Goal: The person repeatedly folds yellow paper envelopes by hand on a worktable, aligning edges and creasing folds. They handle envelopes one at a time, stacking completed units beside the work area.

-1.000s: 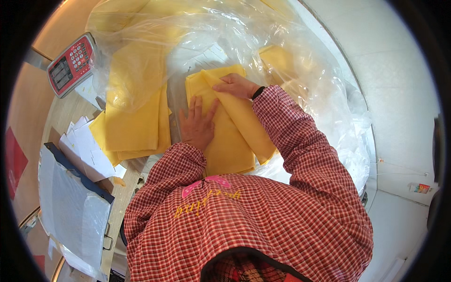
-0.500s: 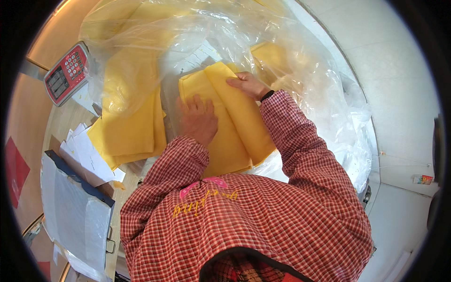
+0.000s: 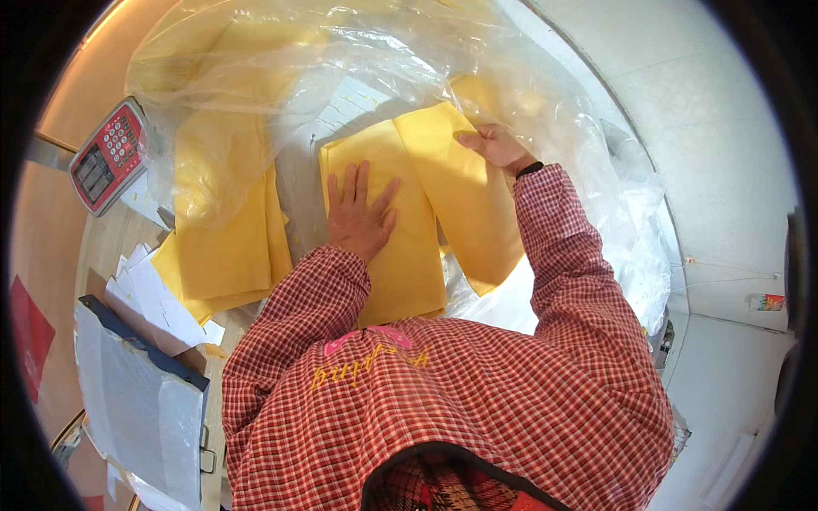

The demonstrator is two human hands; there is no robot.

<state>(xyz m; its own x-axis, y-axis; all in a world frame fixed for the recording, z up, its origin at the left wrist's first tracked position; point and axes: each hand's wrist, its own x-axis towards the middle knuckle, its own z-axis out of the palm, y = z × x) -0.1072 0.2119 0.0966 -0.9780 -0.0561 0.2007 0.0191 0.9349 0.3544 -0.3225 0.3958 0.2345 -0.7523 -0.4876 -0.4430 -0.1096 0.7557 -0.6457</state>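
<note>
In front of me lies a folded yellow sheet (image 3: 400, 272), cloth-like, though I cannot tell the material for sure. My left hand (image 3: 361, 217) rests flat on its upper left part, fingers spread. Beside it on the right, a second yellow flap (image 3: 464, 200) stands partly off the first, with a narrow gap between their lower ends. Its upper right edge is pinched between the thumb and fingers of my right hand (image 3: 498, 150). Whether the two join at the top cannot be made out.
Clear plastic sheeting (image 3: 588, 145) spreads across the back and right. More yellow sheets (image 3: 223, 238) are stacked at left, partly under it. A red and grey scale display (image 3: 111, 157), white papers (image 3: 162, 307) and a flat plastic-covered board (image 3: 141, 396) are on the left.
My right hand has moved right, drawing the yellow flap away from the sheet beneath and opening a gap. My left hand, blurred before, now lies still with its fingers spread.
</note>
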